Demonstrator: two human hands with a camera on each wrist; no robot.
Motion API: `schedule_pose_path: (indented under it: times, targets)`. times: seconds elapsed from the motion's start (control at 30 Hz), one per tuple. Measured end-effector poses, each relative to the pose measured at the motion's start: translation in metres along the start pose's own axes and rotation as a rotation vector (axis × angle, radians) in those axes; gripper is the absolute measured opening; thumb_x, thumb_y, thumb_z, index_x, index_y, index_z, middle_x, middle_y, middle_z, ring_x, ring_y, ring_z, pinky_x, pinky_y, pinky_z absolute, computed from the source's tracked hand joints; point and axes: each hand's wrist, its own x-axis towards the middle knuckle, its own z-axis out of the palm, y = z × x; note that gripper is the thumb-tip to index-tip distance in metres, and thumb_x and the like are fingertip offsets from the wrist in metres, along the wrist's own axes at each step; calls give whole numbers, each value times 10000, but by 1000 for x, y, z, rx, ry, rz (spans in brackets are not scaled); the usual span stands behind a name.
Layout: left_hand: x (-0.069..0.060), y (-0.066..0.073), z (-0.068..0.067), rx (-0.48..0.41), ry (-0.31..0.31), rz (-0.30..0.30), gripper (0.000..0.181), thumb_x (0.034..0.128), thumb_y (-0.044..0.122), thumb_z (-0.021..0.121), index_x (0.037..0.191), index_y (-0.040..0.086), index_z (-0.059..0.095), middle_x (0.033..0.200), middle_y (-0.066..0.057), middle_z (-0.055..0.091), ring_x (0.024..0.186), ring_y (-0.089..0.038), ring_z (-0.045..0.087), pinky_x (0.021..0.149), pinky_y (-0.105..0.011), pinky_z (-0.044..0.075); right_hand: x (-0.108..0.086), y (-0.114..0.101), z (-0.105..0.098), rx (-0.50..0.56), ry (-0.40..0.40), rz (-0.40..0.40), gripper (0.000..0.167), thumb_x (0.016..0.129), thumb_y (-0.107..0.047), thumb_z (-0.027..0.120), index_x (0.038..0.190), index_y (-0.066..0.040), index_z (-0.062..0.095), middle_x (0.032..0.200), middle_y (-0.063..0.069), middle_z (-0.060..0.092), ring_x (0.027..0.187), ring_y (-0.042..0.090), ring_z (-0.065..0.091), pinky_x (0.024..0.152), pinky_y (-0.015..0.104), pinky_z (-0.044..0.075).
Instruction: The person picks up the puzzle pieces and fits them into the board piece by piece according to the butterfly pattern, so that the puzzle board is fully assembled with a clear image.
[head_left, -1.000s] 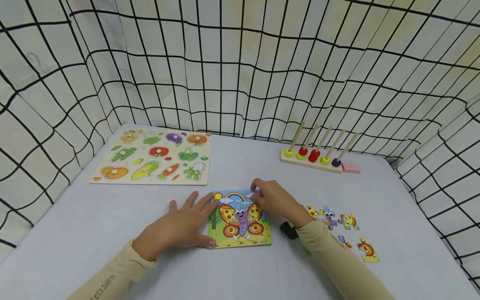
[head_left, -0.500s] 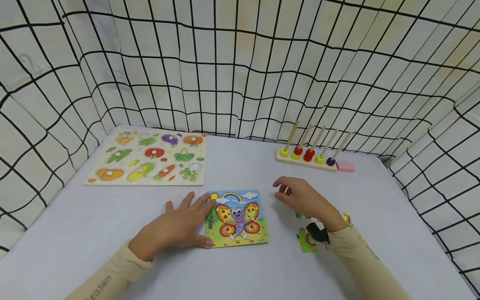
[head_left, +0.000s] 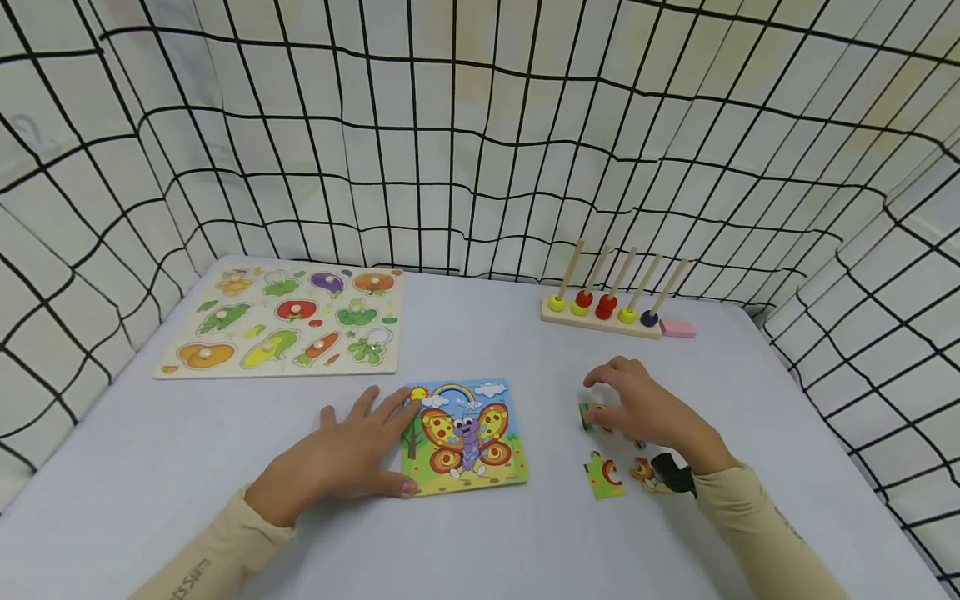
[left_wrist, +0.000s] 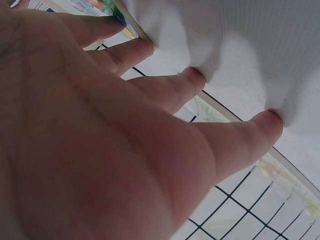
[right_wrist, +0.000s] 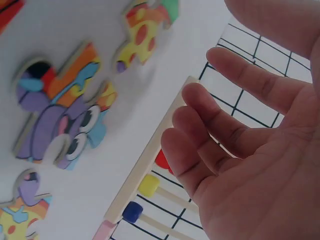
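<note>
A square butterfly picture board (head_left: 467, 442) lies flat on the white table. My left hand (head_left: 337, 458) rests at its left side, fingers spread, with the thumb and some fingertips touching the board's left edge. In the left wrist view the other fingertips press on the table cloth. Off to the right, my right hand (head_left: 660, 408) hovers over loose jigsaw pieces, fingers loosely bent and holding nothing. A green piece (head_left: 603, 477) lies below it. The right wrist view shows a purple butterfly-face piece (right_wrist: 50, 127) and a yellow spotted piece (right_wrist: 144, 37) apart from the fingers.
A wooden vegetable puzzle board (head_left: 285, 321) lies at the back left. A bead stand with pegs (head_left: 600, 318) stands at the back right, a pink block (head_left: 678, 329) at its end. Black netting (head_left: 450, 150) encloses the table's back and sides.
My right hand has left the board's upper right corner and moved right, over the loose pieces. The left hand stays at the board's left edge. The head view has shifted slightly.
</note>
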Motion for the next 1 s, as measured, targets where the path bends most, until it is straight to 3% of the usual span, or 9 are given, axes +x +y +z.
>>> schedule_pose_path:
  times: [0.33,0.6,1.0]
  targets:
    - [-1,-2,1,-7,7,7,1083,848,615,844,1656,62,381,1734,-196,257,1550,-585,166,992,-948,180,3,11,12,-49,6,5,410,894,-226,903,1230,-86,713,1224,118,590,1178,339,480,923,491,509]
    - [-2,0,-2,-14,5,6,1079,848,605,850,1656,62,382,1740,-193,246,1550,-584,165,996,-945,181,6,10,14,-64,-13,-24,292,896,-221,902,1114,-117,738,1152,78,589,1140,321,476,901,470,494]
    - [-1,0,-2,-21,-2,-7,1075,850,604,849,1656,67,384,1739,-192,250,1556,-577,155,1004,-943,170,6,8,15,-65,-30,-20,286,915,-190,880,1113,-108,690,1070,46,587,1084,299,495,867,442,498]
